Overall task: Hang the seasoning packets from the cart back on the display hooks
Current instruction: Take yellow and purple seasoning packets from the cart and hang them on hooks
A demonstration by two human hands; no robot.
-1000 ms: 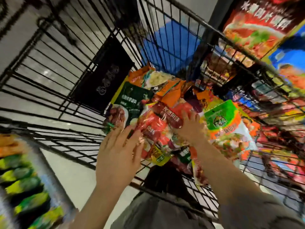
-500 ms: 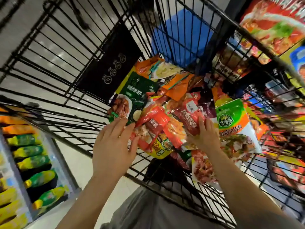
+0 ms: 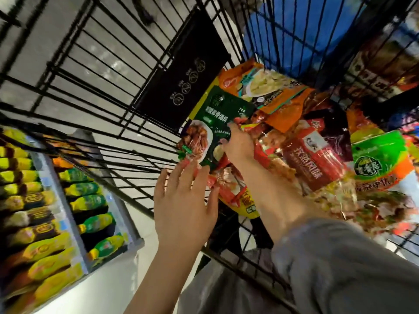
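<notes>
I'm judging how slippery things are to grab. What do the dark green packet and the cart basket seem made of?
The dark green packet looks like thin plastic film with a printed, mostly matte face; it lies curved over its neighbours. The right hand rests on it. The cart basket looks like metal wire with a black coating, judging by its thin, straight, evenly dark bars; the coating type is unclear.

The right hand (image 3: pixel 238 146), which a second ago lies on the red packets in the middle of the heap, now reaches across to the left side of the cart (image 3: pixel 95 105) and rests its fingers on the dark green seasoning packet (image 3: pixel 217 114), the thumb at the packet's lower right edge. The left hand (image 3: pixel 183 214) moves up from below, its straight fingers now touching the green packet's bottom edge instead of the red packets.
</notes>
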